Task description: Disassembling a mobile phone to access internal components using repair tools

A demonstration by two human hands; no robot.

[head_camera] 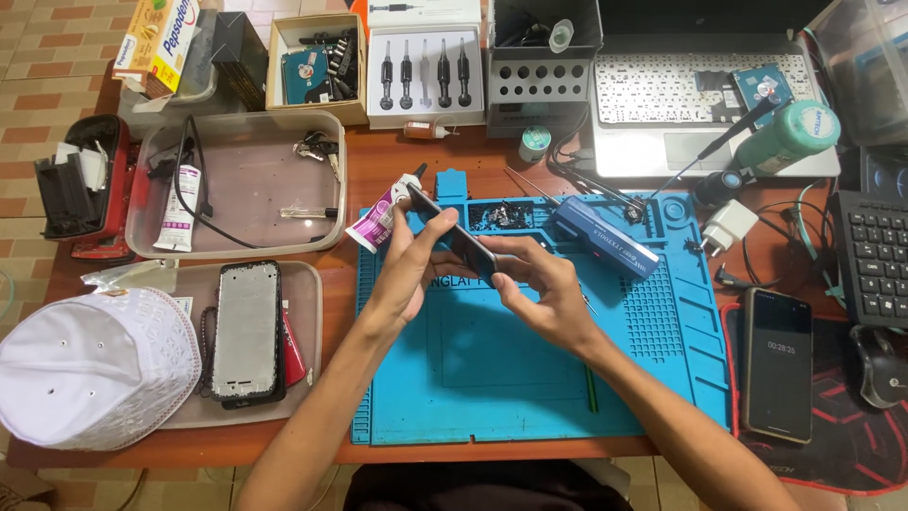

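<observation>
The head view looks down on a wooden table with a blue repair mat (530, 378) at its centre. Above the mat, the left hand (409, 267) and the right hand (541, 284) together hold a dark phone (454, 237), tilted with one end raised to the left. The left hand's fingers curl around its upper end, thumb along the edge; the right hand pinches its lower end. A glue tube (381, 216) lies just beside the left hand. A phone frame (247, 331) rests in a tray (307, 312) to the left, near a white cap (95, 364). A blue tool (605, 237) lies on the mat's upper right.
</observation>
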